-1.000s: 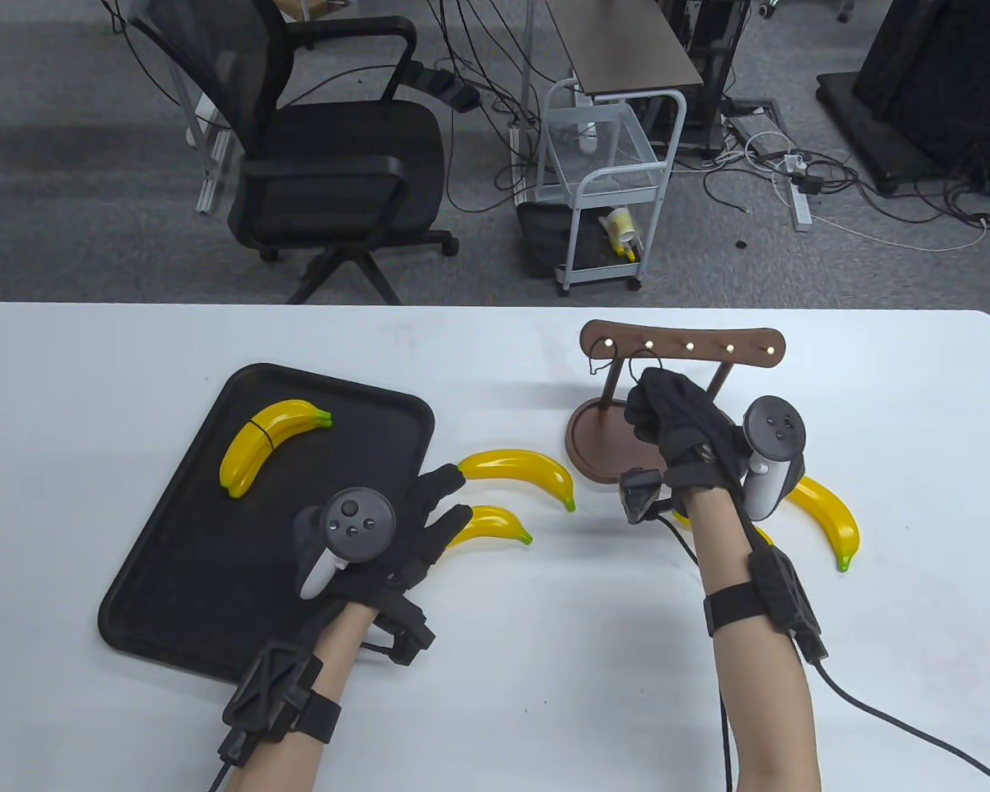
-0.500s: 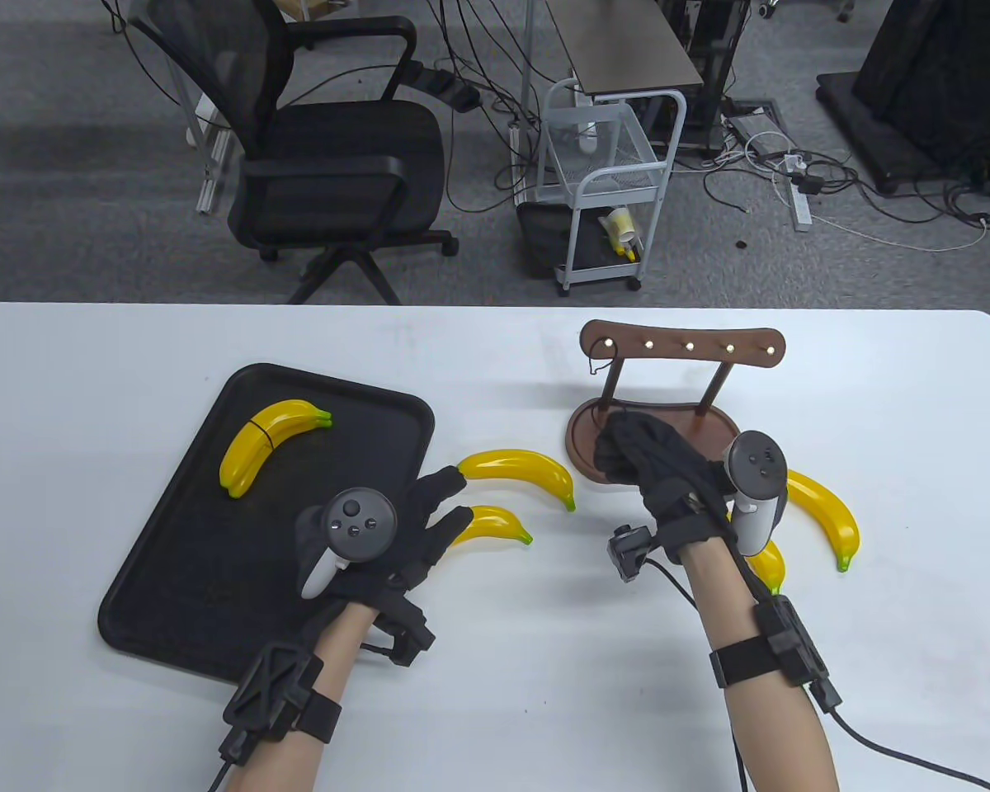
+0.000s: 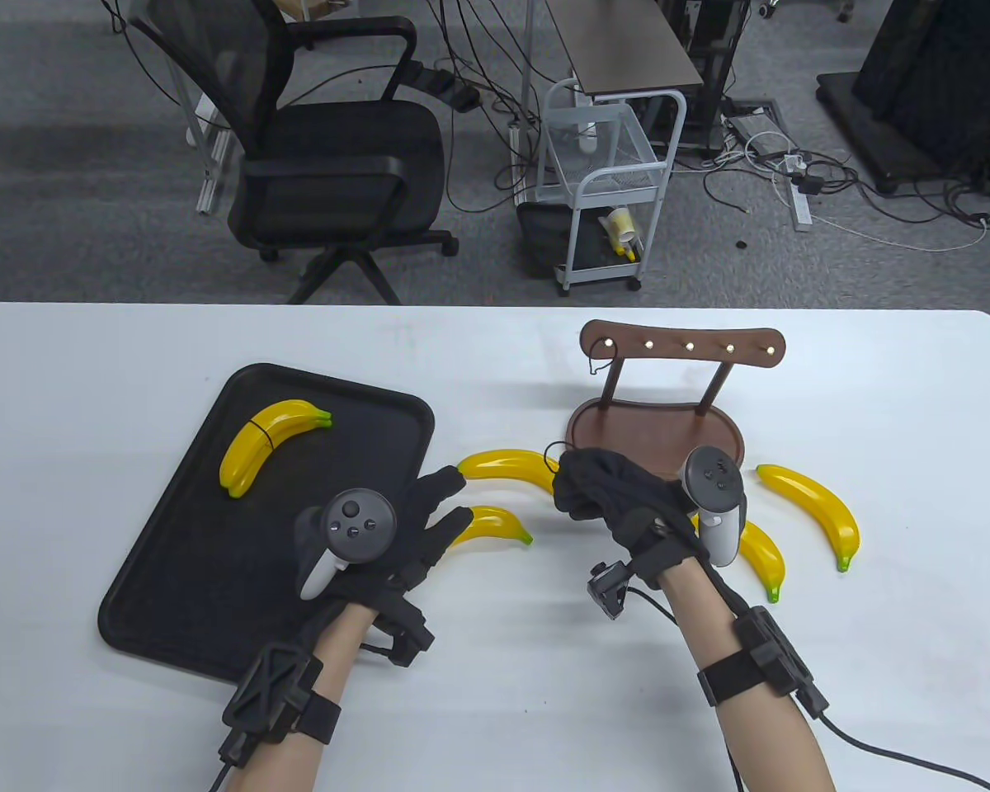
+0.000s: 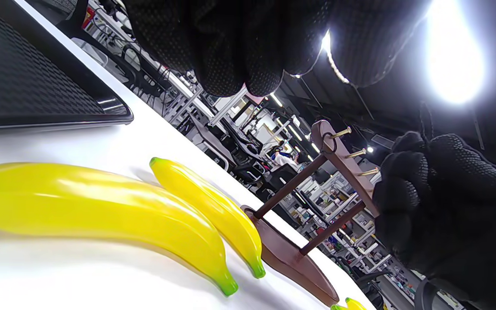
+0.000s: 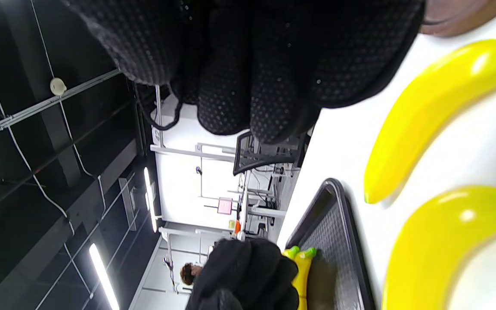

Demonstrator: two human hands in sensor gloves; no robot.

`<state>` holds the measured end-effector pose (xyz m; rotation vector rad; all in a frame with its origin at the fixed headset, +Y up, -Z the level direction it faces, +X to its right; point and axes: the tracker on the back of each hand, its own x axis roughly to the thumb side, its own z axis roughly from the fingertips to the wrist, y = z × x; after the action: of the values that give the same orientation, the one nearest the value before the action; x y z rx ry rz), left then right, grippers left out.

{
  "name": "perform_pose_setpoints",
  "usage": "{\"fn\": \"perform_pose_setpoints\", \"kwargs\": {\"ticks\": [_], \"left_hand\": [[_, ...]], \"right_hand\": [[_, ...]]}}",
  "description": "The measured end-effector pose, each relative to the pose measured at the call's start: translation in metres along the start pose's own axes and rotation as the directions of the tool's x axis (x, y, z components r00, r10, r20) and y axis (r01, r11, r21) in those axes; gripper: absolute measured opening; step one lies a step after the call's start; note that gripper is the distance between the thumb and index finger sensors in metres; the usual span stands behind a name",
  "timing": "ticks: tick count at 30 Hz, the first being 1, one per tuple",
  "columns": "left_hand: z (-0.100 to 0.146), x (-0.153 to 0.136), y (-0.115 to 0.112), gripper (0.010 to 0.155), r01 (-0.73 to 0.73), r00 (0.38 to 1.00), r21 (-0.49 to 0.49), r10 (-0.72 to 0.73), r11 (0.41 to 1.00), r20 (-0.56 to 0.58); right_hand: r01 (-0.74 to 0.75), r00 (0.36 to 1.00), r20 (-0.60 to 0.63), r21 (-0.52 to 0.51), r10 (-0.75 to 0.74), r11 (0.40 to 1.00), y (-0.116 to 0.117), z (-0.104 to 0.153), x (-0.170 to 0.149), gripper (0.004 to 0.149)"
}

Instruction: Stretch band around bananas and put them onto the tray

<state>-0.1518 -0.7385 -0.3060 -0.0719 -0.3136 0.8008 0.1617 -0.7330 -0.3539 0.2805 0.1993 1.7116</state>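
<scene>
Office floor with a black chair [image 3: 330, 157] and a small white cart [image 3: 606, 190] is showing beyond the white table [image 3: 495, 726] I am working at. On the left of the table, the black tray [image 3: 190, 569] is carrying a banded pair of bananas [image 3: 266, 441], a thin dark line crossing them near the stem end.

I am resting my left hand [image 3: 379, 544] at the tray's right edge, fingers [image 3: 444, 503] straight and spread, the tips lying on the stem end of the nearer loose banana [image 3: 495, 526]. A second loose banana [image 3: 507, 469] is lying just beyond it.

My right hand [image 3: 619, 495] is hovering over that second banana's right end, fingers curled tight. A thin black band [image 3: 554, 454] is looping out from the knuckles, so I am reading it as pinched in the fist; the wrist view is showing only curled fingers [image 5: 248, 86].

Behind the hand, the brown peg rack [image 3: 681, 346] is standing on its oval base, another band [image 3: 601, 356] hanging from its leftmost peg. Two more bananas [image 3: 817, 511] are lying to the right.
</scene>
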Motion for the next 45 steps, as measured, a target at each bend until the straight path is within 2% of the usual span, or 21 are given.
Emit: {"fn": "perform_pose_setpoints", "kwargs": {"ticks": [10,17,45], "left_hand": [[-0.001,0.001,-0.002,0.061,-0.047,0.998,-0.021,0.048,0.999,0.028],[-0.001,0.003,-0.003,0.065,-0.066,0.997,-0.035,0.067,0.997,0.045],[-0.002,0.004,-0.02,0.072,-0.068,0.994,-0.116,0.077,0.991,0.075]], "right_hand": [[0.001,1.0,-0.001,0.141,-0.001,0.99,0.023,0.0,-0.008,0.038],[-0.057,0.998,0.018,0.211,0.054,0.976,0.038,0.001,-0.006,0.038],[-0.145,0.989,0.036,0.379,0.142,0.914,0.067,0.004,-0.009,0.038]]}}
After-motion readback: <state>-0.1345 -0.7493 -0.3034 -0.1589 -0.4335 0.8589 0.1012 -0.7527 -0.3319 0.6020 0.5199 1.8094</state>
